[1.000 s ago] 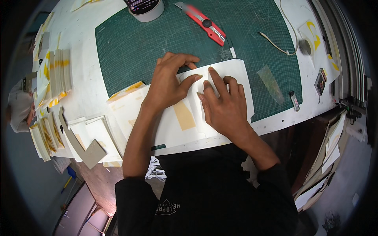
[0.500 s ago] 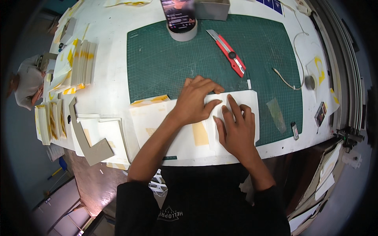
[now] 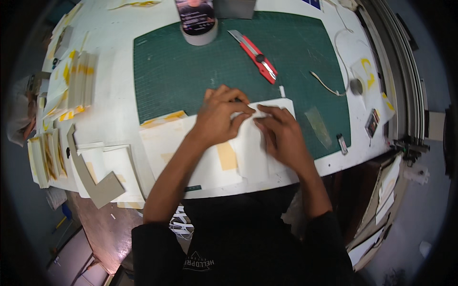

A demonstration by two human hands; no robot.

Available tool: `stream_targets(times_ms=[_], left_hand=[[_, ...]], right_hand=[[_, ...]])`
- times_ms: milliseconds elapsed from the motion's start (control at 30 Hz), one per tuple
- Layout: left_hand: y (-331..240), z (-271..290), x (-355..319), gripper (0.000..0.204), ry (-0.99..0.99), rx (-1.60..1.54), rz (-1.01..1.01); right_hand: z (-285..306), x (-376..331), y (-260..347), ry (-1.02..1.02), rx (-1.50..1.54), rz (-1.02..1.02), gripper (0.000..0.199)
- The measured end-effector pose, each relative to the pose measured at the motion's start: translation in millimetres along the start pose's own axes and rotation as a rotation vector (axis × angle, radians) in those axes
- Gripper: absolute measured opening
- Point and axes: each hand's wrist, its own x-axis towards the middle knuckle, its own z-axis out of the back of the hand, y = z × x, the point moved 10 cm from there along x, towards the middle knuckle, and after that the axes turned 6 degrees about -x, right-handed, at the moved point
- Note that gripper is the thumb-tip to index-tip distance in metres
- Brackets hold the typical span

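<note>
A white paper sheet with creases and a yellowish patch lies across the near edge of the green cutting mat. At its far edge my left hand has thumb and fingertips pinched together on the paper. Just to the right, my right hand is curled, its fingertips closed on the same far edge, close to the left fingertips. Part of the right hand is smeared by motion. Under the sheet's far left side, a yellow-marked paper edge sticks out.
Beyond the hands lies a red utility knife, blade out. A phone leans by a tape roll. Left are paper stacks and an L-shaped grey board. Right are a cable, a clear strip and a lighter.
My right hand has gone from spread fingers on the sheet to curled fingertips at its far edge. My left fingertips have closed on that edge. The whole view has shifted slightly.
</note>
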Motion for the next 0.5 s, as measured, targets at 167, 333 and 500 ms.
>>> stream_targets(times_ms=[167,333,500], left_hand=[[-1.3,-7.0,5.2,0.016,0.057,0.029,0.003],[0.1,-7.9,4.8,0.019,0.064,0.044,0.029],[-0.7,-8.5,2.1,0.019,0.064,0.050,0.025]], right_hand=[[4.0,19.6,-17.3,0.073,-0.013,-0.001,0.023],[9.0,1.7,-13.7,0.063,-0.067,-0.061,0.033],[8.6,-45.1,-0.6,0.117,-0.100,-0.074,0.044]])
